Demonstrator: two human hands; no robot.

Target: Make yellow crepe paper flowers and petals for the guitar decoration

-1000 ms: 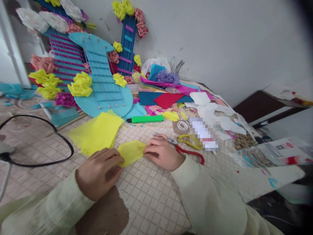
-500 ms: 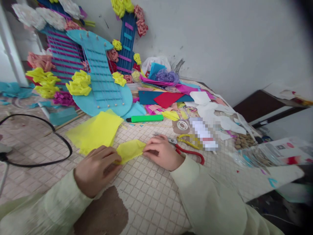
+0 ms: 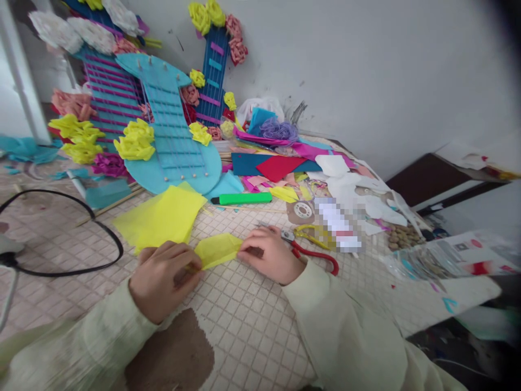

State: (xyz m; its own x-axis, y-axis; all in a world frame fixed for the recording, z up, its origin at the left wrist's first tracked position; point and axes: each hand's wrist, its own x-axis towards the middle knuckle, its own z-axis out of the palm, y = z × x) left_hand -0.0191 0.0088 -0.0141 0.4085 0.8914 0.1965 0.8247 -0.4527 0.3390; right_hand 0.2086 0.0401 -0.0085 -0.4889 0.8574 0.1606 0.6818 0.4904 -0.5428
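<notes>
Left hand [image 3: 165,279] and right hand [image 3: 271,255] pinch opposite ends of smaller yellow tissue sheet [image 3: 217,251], grips closed, toward near edge of tabletop [image 3: 244,326]. Probably folding step; next move calls for aligned edges, light tension.

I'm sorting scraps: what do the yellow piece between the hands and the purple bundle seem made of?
Yellow piece: matt, perhaps paper or fabric, looking thin and flimsy. Purple bundle: likely yarn or cord, from its looping strands; finish unclear.

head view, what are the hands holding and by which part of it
A small yellow sheet: left hand pinches its left end, right hand its right.
</notes>
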